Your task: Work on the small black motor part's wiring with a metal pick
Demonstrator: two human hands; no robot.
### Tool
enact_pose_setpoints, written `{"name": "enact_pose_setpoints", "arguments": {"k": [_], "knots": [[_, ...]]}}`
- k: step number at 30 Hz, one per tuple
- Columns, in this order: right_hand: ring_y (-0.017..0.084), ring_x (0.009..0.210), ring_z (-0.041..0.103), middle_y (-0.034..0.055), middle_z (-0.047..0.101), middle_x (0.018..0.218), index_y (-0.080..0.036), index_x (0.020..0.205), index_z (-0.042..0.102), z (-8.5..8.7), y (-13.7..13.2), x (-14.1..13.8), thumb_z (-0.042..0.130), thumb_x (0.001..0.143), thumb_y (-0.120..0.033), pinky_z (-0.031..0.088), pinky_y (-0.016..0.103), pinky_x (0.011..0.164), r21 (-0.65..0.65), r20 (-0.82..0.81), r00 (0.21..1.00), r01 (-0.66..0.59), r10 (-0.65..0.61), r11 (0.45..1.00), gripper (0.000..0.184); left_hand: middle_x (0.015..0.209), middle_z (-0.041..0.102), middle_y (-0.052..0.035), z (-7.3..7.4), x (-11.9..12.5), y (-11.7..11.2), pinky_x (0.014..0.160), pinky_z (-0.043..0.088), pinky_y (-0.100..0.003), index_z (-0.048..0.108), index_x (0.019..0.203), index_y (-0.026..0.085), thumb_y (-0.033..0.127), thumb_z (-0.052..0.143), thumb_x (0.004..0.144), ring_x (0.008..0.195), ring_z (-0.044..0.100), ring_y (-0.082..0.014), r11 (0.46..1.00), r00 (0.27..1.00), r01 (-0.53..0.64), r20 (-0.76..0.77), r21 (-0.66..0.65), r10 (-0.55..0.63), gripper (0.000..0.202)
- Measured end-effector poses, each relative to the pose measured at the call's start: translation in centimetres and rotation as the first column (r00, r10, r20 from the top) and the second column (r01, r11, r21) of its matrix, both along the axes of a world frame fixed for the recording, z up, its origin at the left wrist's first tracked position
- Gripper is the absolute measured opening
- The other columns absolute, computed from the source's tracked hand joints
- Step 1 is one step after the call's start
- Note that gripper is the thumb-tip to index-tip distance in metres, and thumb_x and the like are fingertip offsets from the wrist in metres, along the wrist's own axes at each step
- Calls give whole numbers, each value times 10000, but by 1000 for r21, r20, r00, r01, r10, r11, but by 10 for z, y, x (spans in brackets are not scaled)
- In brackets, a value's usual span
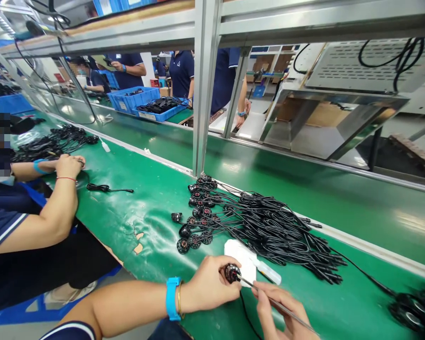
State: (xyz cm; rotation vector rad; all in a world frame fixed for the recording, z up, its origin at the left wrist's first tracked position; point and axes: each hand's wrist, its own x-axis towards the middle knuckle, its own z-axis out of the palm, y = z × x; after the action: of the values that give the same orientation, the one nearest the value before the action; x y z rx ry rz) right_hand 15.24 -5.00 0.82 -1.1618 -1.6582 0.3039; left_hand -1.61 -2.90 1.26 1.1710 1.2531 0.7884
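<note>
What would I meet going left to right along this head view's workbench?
Co-worker's hand, coiled black cable, blue wristband, left hand holding round black part, right hand holding thin metal tool, dark round parts.

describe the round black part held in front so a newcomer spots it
On the green bench, bottom centre, find the left hand with a blue wristband. It holds the round part, set apart from the pile behind by the metal tool the right hand holds to it.
</note>
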Motion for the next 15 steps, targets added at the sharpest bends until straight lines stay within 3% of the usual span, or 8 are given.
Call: {"name": "enact_pose_setpoints", "arguments": {"k": [8,15], "knots": [[152,674,715,45,719,861,-186,993,619,-6,-1,-9,543,1017,-287,588,210,669,69,184,982,-46,32,997,129,645,505,39,-7,-2,-1,508,313,-196,691,991,115,113,655,653,587,438,-97,1000,1000,-2,16,14,1,340],[148,712,715,33,710,876,-186,980,614,9,10,-5,546,1017,-295,591,202,681,10,140,980,-146,143,989,134,637,490,47,-7,-3,0,497,294,-192,698,943,125,136,673,665,572,411,-86,1000,1000,14,24,26,-15,279]]}}
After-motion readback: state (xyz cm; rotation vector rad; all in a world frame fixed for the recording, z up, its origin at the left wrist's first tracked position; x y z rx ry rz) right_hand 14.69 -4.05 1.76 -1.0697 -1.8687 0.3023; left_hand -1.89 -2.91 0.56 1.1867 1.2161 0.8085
